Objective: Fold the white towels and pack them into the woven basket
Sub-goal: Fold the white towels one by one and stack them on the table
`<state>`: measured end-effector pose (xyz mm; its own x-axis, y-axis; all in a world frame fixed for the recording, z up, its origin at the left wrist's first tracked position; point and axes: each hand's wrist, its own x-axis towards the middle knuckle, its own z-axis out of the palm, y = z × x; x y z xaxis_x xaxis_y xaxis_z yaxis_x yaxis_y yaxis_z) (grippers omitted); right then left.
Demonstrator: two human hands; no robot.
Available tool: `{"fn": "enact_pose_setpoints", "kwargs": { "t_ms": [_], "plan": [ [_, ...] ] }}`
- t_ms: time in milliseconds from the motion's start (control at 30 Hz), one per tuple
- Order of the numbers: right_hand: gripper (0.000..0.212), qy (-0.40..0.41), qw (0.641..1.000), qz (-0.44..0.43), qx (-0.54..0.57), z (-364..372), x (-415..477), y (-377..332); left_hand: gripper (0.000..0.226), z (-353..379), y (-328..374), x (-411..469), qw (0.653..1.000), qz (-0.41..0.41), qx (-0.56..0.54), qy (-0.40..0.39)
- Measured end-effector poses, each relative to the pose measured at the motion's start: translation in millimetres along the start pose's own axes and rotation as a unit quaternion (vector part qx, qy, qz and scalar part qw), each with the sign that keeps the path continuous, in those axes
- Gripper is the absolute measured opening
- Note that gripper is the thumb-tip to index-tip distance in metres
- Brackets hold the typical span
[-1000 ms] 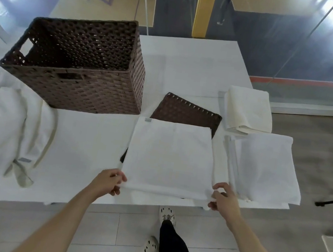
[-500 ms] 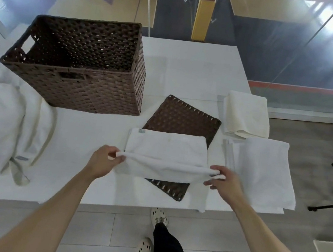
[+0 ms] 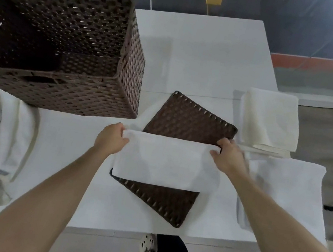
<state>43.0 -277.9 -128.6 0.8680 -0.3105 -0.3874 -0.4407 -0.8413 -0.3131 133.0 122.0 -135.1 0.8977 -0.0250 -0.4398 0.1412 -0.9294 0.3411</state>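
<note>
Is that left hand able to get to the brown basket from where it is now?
Probably yes. The left hand grips the folded towel close to the woven basket, with only bare table between them, and the basket's top is open.

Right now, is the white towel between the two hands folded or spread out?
Folded: the white towel lies doubled as a narrow band across the brown woven panel.
</note>
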Motion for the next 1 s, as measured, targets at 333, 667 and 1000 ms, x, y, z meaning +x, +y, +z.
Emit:
{"fn": "enact_pose_setpoints", "kwargs": {
  "t_ms": [333, 667, 1000],
  "plan": [
    [0.081, -0.178, 0.947, -0.152, -0.219, 8.4, 36.8, -41.9, 0.072, 17.0, 47.8, 19.0, 0.956, 0.185, 0.201, -0.104],
    [0.038, -0.232, 0.947, -0.172, -0.139, -19.9, 30.2, -47.5, 0.028, -17.8, 57.0, 0.2, 0.955, 0.159, 0.197, -0.154],
    [0.019, 0.101, 0.946, -0.289, -0.102, -86.1, -21.4, -61.4, 0.039, -87.3, 60.7, -61.2, 0.918, 0.298, 0.241, 0.098]
  ]
}}
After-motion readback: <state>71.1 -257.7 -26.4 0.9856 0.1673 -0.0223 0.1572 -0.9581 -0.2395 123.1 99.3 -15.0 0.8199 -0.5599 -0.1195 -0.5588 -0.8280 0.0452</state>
